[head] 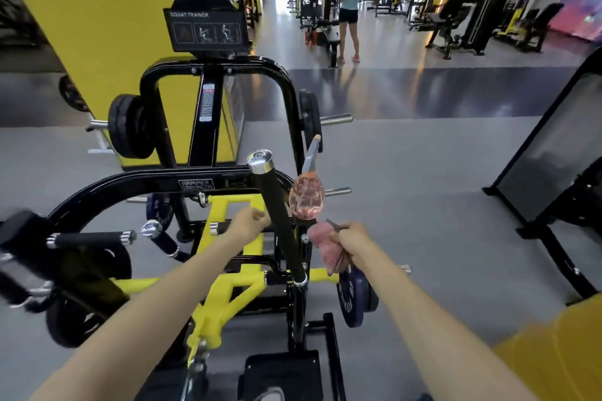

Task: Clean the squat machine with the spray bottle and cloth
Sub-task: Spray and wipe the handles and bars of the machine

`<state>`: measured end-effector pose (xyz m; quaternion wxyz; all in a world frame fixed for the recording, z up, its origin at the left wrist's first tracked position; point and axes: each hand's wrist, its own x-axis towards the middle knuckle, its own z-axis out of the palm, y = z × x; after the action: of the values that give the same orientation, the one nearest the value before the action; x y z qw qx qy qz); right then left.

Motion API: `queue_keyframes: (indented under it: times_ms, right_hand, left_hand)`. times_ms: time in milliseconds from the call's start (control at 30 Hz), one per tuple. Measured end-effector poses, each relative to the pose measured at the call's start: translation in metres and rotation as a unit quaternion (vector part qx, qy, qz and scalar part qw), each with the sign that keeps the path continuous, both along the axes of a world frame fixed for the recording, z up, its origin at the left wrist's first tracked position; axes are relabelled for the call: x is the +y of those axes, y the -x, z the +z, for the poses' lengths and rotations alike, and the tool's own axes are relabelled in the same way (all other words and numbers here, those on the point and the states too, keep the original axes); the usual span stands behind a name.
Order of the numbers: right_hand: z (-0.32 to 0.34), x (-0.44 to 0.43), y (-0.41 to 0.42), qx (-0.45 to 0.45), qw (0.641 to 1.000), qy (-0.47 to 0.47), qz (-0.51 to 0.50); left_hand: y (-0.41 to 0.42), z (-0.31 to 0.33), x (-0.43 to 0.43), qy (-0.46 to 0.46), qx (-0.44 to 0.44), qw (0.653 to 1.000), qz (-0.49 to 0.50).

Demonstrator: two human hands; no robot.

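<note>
The black-and-yellow steel squat machine (224,296) stands before us, the pink translucent plastic spray bottle (304,202) perched beside its black handle bar (280,221). Our right hand (353,239) grips the pink cloth (321,246); of our left hand (250,220), at the bar, we cannot tell the grip. Jostling the bar may topple the bottle.

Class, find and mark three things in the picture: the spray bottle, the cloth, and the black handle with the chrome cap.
spray bottle (305,200), head view, on its pink body.
cloth (321,243), head view, on its bunched pink part.
black handle (280,221), head view, on the middle of its grip.
</note>
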<state>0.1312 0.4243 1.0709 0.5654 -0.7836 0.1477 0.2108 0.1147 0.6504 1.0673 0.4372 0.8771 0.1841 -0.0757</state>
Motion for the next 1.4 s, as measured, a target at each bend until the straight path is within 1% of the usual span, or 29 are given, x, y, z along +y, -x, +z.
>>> queue_keyframes:
  times_ms: [67, 133, 200, 233, 267, 400, 500, 600, 700, 767, 800, 867, 933, 1000, 1033, 1067, 1100, 1133, 1200, 1233, 1300, 1400]
  right_hand:
    - [0.002, 0.001, 0.006, 0.002, 1.000, -0.022, 0.003]
    - [0.008, 0.002, 0.014, 0.013, 0.998, -0.055, 0.008]
    - [0.009, 0.001, 0.019, 0.016, 0.998, -0.063, 0.016]
    - [0.010, 0.001, 0.021, 0.017, 0.997, -0.065, 0.021]
    - [0.011, 0.002, 0.025, 0.024, 0.997, -0.073, 0.032]
    - [0.016, 0.004, 0.039, 0.068, 0.983, -0.142, 0.094]
    - [0.019, 0.004, 0.045, 0.083, 0.968, -0.198, 0.128]
    - [0.025, 0.006, 0.051, 0.073, 0.963, -0.204, 0.160]
    - [0.028, 0.006, 0.057, 0.069, 0.956, -0.219, 0.182]
    - [0.032, 0.004, 0.061, 0.062, 0.945, -0.247, 0.207]
    - [0.034, 0.004, 0.062, 0.062, 0.939, -0.263, 0.212]
    - [0.036, 0.006, 0.063, 0.079, 0.937, -0.268, 0.210]
    - [0.042, 0.016, 0.064, 0.086, 0.949, -0.224, 0.207]
    - [0.051, 0.035, 0.067, 0.035, 0.974, -0.147, 0.168]
    - [0.057, 0.046, 0.068, -0.019, 0.986, -0.102, 0.131]
    - [0.061, 0.055, 0.069, -0.093, 0.991, -0.052, 0.080]
    - [0.066, 0.064, 0.069, -0.179, 0.983, -0.012, 0.031]
    - [0.072, 0.073, 0.070, -0.256, 0.967, 0.014, -0.009]
    - [0.087, 0.087, 0.071, -0.352, 0.935, 0.037, -0.041]
    - [0.094, 0.094, 0.071, -0.381, 0.923, 0.045, -0.043]
    - [0.104, 0.106, 0.069, -0.411, 0.909, 0.053, -0.037]
    - [0.111, 0.116, 0.070, -0.441, 0.895, 0.062, -0.016]
  left_hand:
    - [0.016, -0.005, 0.000, -0.025, 0.065, 0.997, 0.028]
    - [0.032, -0.005, -0.003, 0.007, 0.154, 0.987, 0.036]
    - [0.047, 0.000, -0.007, 0.034, 0.235, 0.971, -0.031]
    - [0.052, 0.003, -0.010, 0.035, 0.256, 0.964, -0.068]
    - [0.057, 0.004, -0.014, 0.044, 0.258, 0.961, -0.091]
    - [0.064, 0.014, -0.038, 0.159, 0.207, 0.962, -0.084]
    - [0.063, 0.014, -0.051, 0.250, 0.167, 0.951, -0.074]
    - [0.065, 0.016, -0.059, 0.317, 0.117, 0.940, -0.034]
    - [0.071, 0.021, -0.062, 0.390, 0.095, 0.916, -0.001]
    - [0.075, 0.024, -0.060, 0.436, 0.082, 0.896, -0.002]
    - [0.078, 0.027, -0.058, 0.444, 0.074, 0.893, -0.014]
    - [0.084, 0.034, -0.049, 0.431, 0.066, 0.899, -0.045]
    - [0.089, 0.042, -0.032, 0.402, 0.068, 0.910, -0.077]
    - [0.091, 0.053, -0.012, 0.360, 0.067, 0.926, -0.092]
    - [0.091, 0.059, -0.002, 0.340, 0.057, 0.935, -0.079]
    - [0.092, 0.067, 0.007, 0.318, 0.038, 0.946, -0.052]
    - [0.093, 0.078, 0.016, 0.293, 0.011, 0.956, -0.019]
    - [0.094, 0.090, 0.024, 0.261, -0.020, 0.965, 0.011]
    - [0.090, 0.117, 0.032, 0.197, -0.082, 0.976, 0.048]
    - [0.084, 0.129, 0.034, 0.172, -0.114, 0.977, 0.056]
    - [0.073, 0.153, 0.031, 0.137, -0.186, 0.972, 0.052]
    - [0.061, 0.186, 0.011, 0.143, -0.249, 0.957, 0.030]
